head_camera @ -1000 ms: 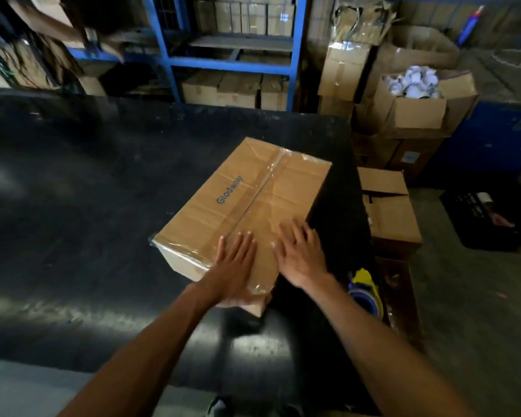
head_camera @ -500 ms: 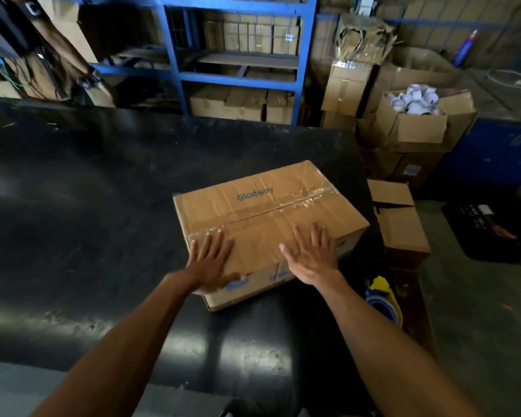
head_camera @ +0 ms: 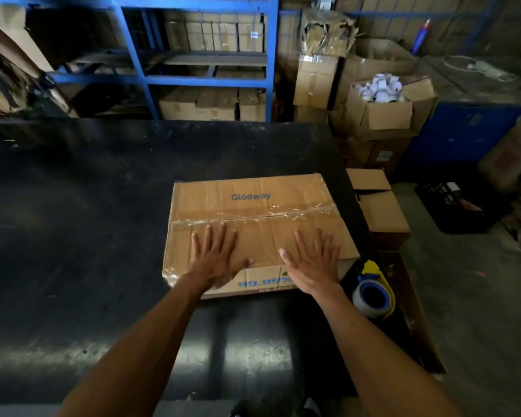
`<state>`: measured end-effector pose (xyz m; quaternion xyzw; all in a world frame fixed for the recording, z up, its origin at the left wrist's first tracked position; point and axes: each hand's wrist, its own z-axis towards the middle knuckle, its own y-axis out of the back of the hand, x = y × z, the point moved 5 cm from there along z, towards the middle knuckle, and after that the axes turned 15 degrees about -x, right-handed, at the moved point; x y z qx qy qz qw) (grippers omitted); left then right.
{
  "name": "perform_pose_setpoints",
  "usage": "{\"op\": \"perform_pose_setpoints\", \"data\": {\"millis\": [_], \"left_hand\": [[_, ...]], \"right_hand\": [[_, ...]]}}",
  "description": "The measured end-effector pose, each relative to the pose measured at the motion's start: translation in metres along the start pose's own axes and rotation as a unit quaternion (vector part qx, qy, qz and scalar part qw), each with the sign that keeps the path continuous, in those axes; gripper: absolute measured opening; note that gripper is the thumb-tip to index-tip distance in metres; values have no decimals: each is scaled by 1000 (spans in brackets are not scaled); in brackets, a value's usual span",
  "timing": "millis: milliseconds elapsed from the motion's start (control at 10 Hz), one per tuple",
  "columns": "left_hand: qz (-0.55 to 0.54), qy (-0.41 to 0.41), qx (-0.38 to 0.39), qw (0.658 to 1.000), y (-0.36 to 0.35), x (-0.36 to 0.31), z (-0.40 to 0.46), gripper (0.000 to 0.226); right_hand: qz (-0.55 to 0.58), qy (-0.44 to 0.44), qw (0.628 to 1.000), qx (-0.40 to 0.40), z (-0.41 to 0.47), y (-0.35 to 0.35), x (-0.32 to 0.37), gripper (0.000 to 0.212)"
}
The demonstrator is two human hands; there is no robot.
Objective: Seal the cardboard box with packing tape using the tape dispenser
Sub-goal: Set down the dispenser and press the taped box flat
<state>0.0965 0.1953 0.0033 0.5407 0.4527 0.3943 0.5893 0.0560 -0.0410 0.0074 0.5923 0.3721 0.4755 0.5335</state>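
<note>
Both hands lie flat with fingers spread on the near half of the brown cardboard box (head_camera: 253, 218), gripping nothing: the left hand (head_camera: 215, 257) at the box's lower left, the right hand (head_camera: 315, 261) at its lower right, its wrist over the box's near edge. The box sits closed at the centre of the frame on the black table (head_camera: 88, 236), close to the table's right edge, with blue "Glodway" lettering on its far flap. A strip of clear packing tape (head_camera: 253, 216) runs left to right along the centre seam, wrinkled toward the right end. Just beside the box's lower right corner rests the yellow tape dispenser with a blue-cored roll (head_camera: 373, 291), apart from both hands. Beyond the table, in the upper part of the frame, blue metal shelving (head_camera: 211, 81) holds stacked cartons.
</note>
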Motion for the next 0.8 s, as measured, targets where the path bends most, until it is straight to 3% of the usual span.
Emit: {"op": "perform_pose_setpoints", "data": {"millis": [400, 600, 700, 800], "left_hand": [[29, -31, -45, 998, 0, 14, 8, 108], [31, -45, -44, 998, 3, 12, 6, 113], [37, -43, -82, 995, 9, 9, 2, 109], [-2, -39, -154, 987, 3, 3, -15, 94]], "right_hand": [[10, -39, 999, -11, -4, -3, 12, 76], [21, -47, 999, 14, -6, -2, 12, 78], [44, -40, 998, 30, -2, 0, 10, 76], [199, -46, 979, -24, -9, 12, -2, 70]]}}
